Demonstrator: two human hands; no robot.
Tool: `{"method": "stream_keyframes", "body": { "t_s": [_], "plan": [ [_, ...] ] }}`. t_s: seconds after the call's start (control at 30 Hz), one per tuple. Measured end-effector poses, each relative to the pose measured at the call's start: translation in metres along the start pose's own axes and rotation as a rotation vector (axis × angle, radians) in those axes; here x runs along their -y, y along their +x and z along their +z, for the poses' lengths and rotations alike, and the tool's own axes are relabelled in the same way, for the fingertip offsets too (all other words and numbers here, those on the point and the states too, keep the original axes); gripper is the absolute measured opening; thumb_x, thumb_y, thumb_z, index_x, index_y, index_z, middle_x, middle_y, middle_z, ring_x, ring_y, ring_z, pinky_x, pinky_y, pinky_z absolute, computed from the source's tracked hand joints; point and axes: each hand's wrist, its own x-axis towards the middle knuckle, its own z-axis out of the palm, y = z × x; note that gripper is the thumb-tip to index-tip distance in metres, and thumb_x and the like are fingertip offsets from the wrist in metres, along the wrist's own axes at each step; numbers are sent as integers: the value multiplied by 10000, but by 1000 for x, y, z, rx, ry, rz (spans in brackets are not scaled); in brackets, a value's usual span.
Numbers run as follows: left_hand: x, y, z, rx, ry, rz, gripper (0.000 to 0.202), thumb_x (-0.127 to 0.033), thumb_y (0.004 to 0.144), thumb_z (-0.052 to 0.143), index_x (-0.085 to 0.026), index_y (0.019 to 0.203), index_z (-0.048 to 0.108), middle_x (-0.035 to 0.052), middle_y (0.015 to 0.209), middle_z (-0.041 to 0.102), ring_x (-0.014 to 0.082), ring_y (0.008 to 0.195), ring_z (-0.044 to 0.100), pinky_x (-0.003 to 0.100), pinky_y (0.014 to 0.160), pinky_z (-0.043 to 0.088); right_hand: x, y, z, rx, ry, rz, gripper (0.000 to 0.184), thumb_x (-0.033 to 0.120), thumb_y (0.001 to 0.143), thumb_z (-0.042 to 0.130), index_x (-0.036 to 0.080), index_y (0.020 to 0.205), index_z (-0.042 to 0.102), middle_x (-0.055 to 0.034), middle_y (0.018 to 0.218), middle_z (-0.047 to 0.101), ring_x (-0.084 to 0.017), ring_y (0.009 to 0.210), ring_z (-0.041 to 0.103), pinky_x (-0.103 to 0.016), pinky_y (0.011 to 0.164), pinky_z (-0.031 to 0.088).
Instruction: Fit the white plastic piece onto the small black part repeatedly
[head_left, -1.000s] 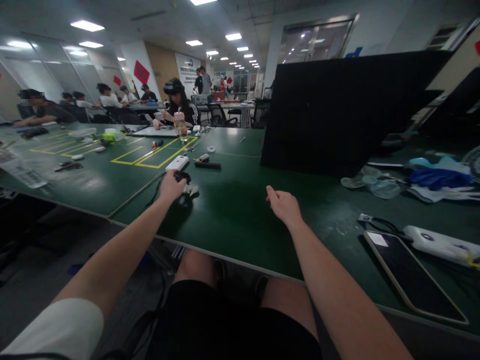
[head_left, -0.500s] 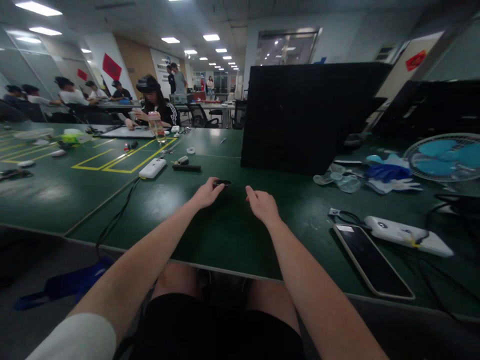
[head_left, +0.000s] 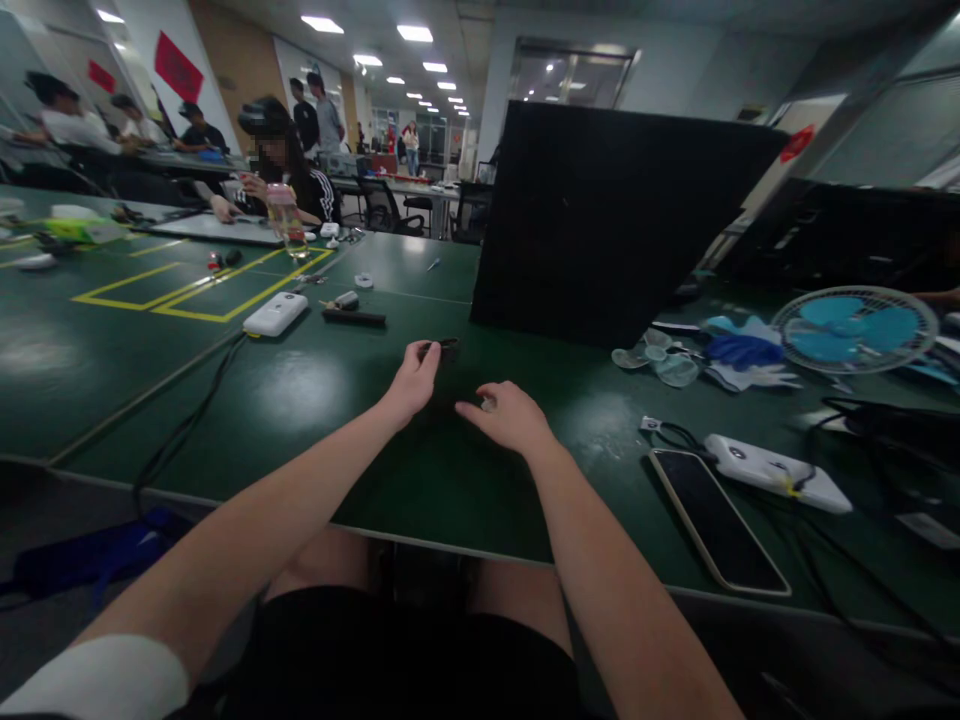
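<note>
Over the green table (head_left: 420, 470), my left hand (head_left: 414, 380) is closed, thumb and fingers pinching a small dark thin object (head_left: 448, 346) whose kind I cannot make out. To its right and a little nearer to me, my right hand (head_left: 514, 415) is palm inward with curled fingers. Its thumb and forefinger tips are apart, and a small pale thing (head_left: 489, 404) shows inside the curl, too small to name. The hands do not touch each other.
A large black panel (head_left: 600, 230) stands ahead. Left are a white power bank (head_left: 276, 314) with a cable and a dark bar (head_left: 354, 318). Right lie a phone (head_left: 716, 520), another white power bank (head_left: 776, 472), gloves (head_left: 742, 355) and a blue fan (head_left: 855, 328). A person sits across the table.
The view has shifted to the right. My left hand has turned more upright, still pinching the dark object. My right hand has come closer to it, its thumb now apart from the forefinger.
</note>
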Motion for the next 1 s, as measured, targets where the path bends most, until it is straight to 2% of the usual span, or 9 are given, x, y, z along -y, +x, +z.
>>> {"method": "stream_keyframes", "body": {
  "t_s": [0.07,0.13,0.23,0.33,0.43,0.53,0.7,0.87,1.0],
  "plan": [
    [8,2,-26,-48,118,48,527,-595,995,393,-200,1334,471,137,1254,651,246,1106,638,401,964,509,3,-2,2,31,-53,-40,581,597,788,729,259,1255,662,-88,1291,635,-242,973,638,-315,707,484],
    [11,1,-45,-43,228,89,506,-563,987,445,-189,1325,484,134,1227,660,262,1089,642,420,970,500,6,-3,2,50,-53,-50,547,503,809,733,275,1296,630,-73,1276,635,-243,994,633,-325,730,499],
    [9,-3,-58,35,307,103,507,-520,986,478,-184,1365,450,130,1207,669,269,1066,655,421,958,507,10,-4,-3,95,-56,-29,555,467,829,724,265,1334,614,-85,1257,638,-249,1005,630,-346,759,509],
    [2,-7,-58,124,359,123,524,-443,955,569,-192,1394,435,129,1206,675,271,1042,670,417,946,519,9,-2,-10,142,-76,-38,507,473,830,722,229,1272,676,-112,1230,652,-249,987,635,-358,782,507],
    [-2,-12,-54,186,405,180,547,-368,916,636,-209,1405,447,128,1249,667,276,1065,668,422,953,527,5,1,-14,193,-91,-55,310,383,854,690,215,1108,752,-99,1143,690,-234,951,647,-355,800,502],
    [-3,-17,-53,227,443,244,558,-316,892,662,-226,1405,462,119,1289,657,277,1118,655,426,979,524,1,3,-14,200,-115,-14,225,289,837,678,223,1035,761,-89,1095,699,-227,908,647,-342,742,497],
    [-4,-19,-53,271,513,288,535,-303,881,670,-245,1382,493,104,1258,675,286,1097,668,424,948,532,3,3,-12,123,-95,10,319,291,809,706,213,1118,725,-80,1086,688,-223,904,641,-335,729,491],
    [-7,-21,-53,311,528,307,523,-305,885,665,-254,1377,498,95,1266,674,286,1113,665,412,941,531,6,3,-15,161,-99,62,298,359,841,711,205,1093,755,-96,1104,701,-246,941,657,-366,768,506],
    [-8,-22,-54,315,533,296,521,-325,891,655,-260,1384,498,99,1271,672,294,1104,667,421,927,537,3,3,-19,155,-75,69,370,388,834,729,199,1152,751,-117,1181,705,-267,993,668,-377,793,517]
  ]
}}
